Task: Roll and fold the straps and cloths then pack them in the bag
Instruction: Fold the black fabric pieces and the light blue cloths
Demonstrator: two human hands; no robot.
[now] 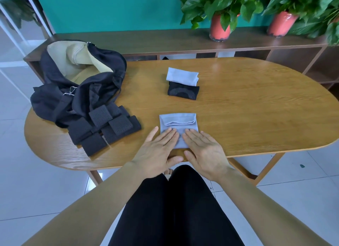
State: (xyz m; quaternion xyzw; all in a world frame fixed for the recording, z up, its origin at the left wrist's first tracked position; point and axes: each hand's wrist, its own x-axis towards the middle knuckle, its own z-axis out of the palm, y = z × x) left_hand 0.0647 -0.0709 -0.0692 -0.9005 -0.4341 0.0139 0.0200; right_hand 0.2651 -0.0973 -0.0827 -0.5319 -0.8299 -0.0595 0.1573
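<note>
While the grey cloth is pressed flat right of the bag | left hand and right hand are laid on its near half, fingers straight.

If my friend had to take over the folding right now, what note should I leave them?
Left hand: flat, with its fingers pressing the near part of the grey cloth.
Right hand: flat, pressing the same cloth beside it.
Done: a pale folded cloth and a black folded cloth sit together mid-table. The black straps lie in folded pieces against the bag.
Left: finish folding the grey cloth, then pack everything. The bag lies open with nothing visibly packed.
</note>
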